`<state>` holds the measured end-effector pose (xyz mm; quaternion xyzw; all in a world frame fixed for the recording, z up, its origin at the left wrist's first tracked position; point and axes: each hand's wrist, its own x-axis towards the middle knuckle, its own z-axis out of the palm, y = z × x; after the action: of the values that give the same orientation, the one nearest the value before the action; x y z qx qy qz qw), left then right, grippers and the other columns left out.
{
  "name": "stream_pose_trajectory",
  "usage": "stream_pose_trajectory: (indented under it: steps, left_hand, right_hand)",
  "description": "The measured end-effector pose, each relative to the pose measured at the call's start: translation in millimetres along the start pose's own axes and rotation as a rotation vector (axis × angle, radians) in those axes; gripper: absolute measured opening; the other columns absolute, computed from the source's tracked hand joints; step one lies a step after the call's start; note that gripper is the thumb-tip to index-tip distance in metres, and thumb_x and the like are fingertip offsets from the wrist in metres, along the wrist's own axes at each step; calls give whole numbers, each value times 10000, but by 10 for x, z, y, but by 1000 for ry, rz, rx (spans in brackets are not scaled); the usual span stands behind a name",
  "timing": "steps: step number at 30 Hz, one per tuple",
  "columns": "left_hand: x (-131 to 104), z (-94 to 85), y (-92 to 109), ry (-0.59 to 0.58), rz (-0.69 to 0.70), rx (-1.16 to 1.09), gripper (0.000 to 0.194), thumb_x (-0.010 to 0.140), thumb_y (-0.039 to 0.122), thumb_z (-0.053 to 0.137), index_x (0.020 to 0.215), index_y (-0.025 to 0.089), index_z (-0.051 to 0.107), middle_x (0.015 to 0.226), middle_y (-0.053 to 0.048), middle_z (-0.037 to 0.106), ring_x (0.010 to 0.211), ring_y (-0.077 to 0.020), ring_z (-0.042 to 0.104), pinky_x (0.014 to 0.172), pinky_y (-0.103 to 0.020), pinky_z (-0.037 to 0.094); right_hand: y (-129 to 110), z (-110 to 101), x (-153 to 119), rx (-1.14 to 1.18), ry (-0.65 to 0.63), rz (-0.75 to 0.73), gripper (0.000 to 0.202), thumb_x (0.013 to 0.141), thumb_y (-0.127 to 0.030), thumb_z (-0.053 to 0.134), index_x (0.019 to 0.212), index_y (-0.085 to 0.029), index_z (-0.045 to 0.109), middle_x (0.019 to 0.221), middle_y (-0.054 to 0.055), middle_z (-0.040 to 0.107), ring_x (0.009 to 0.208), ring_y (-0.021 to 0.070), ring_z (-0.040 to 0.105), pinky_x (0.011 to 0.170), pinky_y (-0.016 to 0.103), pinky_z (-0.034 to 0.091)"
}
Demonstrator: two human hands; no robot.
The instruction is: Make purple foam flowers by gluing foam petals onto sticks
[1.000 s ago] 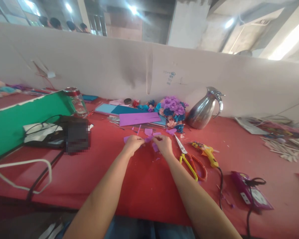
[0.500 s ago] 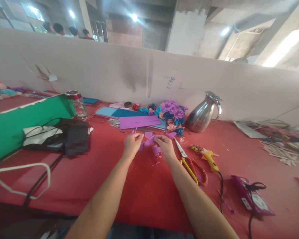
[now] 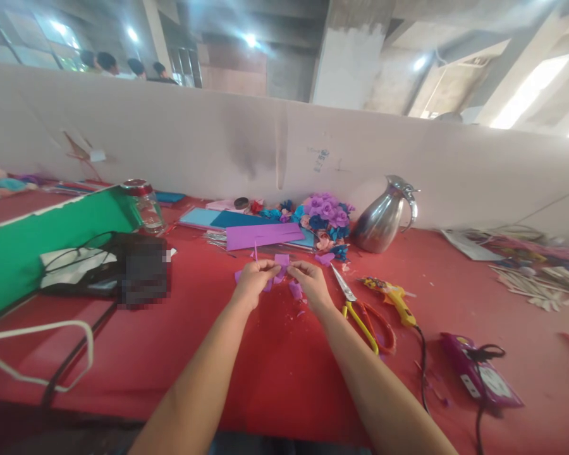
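Over the middle of the red table, my left hand (image 3: 256, 282) is closed in a pinch, with a thin purple strip (image 3: 255, 251) standing up from its fingers. My right hand (image 3: 310, 284) pinches a small purple piece (image 3: 281, 273) between the two hands, and the left fingertips reach its other side. More purple pieces (image 3: 295, 290) lie just under and around the hands. Beyond them is a flat purple sheet (image 3: 260, 235) on top of blue sheets. Scissors (image 3: 355, 309) with yellow and red handles lie right of my right hand.
A yellow glue gun (image 3: 398, 302) and a purple box (image 3: 478, 373) with a cable lie right. A steel jug (image 3: 383, 218) stands behind, beside paper flowers (image 3: 329, 212). A glass jar (image 3: 146, 208), black bag (image 3: 145, 268) and green panel (image 3: 61, 243) are left. People's heads show beyond the wall.
My hands have come closer together, the left moving right and the right slightly left. The purple piece is now between both hands' fingertips. The view has shifted slightly.
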<state>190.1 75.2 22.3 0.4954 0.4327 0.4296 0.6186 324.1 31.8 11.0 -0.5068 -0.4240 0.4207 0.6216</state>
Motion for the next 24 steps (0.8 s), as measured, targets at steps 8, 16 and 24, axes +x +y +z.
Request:
stream_pose_trajectory:
  steps: [8,16,24]
  left_hand:
    - [5,-20,-12,3,-38,-14,408,411,377,874,693,125,722,575,-1,618,459,-53,441,449,-195,275]
    - [34,-49,-28,-25,-63,-27,421,417,375,875,706,114,715,575,-14,620,443,-54,438,437,-193,267]
    - [54,-34,-19,146,-55,-31,316,472,305,834,696,130,697,525,37,566,400,-36,369,416,-194,227]
  right_hand:
    - [-17,5,-1,48,-7,38,149,624,-325,656,635,-176,661,609,2,661,589,130,579,594,240,420]
    - [3,-10,5,62,-30,27,145,629,-311,667,668,-170,665,625,3,664,602,125,590,610,233,439]
    - [150,4,56,-374,110,28,222,730,-325,530,747,-172,690,693,29,713,643,162,651,582,234,467]
